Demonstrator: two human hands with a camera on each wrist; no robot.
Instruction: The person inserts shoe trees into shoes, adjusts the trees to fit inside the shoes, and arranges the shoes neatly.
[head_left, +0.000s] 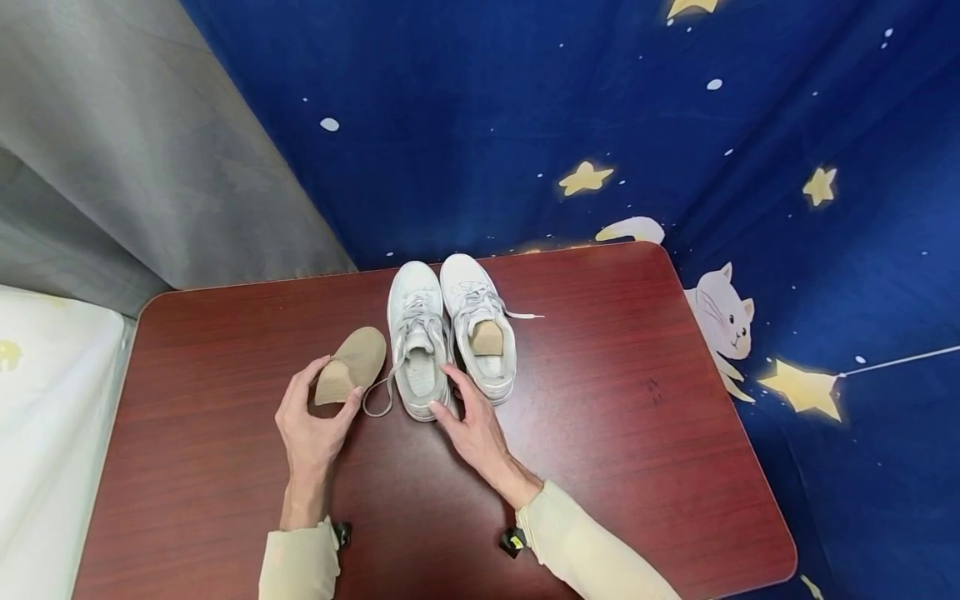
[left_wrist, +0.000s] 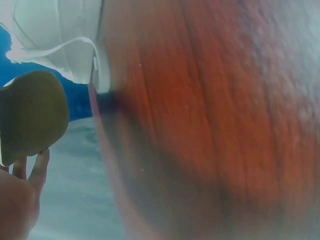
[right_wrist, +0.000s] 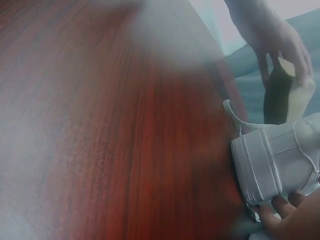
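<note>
Beige, rounded and smooth-looking, the shoe-shaper (head_left: 356, 363) could slip or twist from the left hand (head_left: 312, 427), since it appears held only by its edges. The loose lace (head_left: 379, 415), looping just beside that hand's thumb, might snag it or get pushed into the shoe. If the right hand (head_left: 480, 433) bears down on the near white sneaker (head_left: 416, 325), the collar could fold or the heel skid against the far white sneaker (head_left: 501, 382), just beyond the right fingers, where a second shaper (head_left: 487, 338) sits.

The left thumb and fingers are parted about as wide as the shaper and grasp it from opposite sides, its rounded end pointing away from them. The right hand's thumb and forefinger are spread apart, steadying the near sneaker around its heel opening, with the other fingertips against its outer side.
</note>
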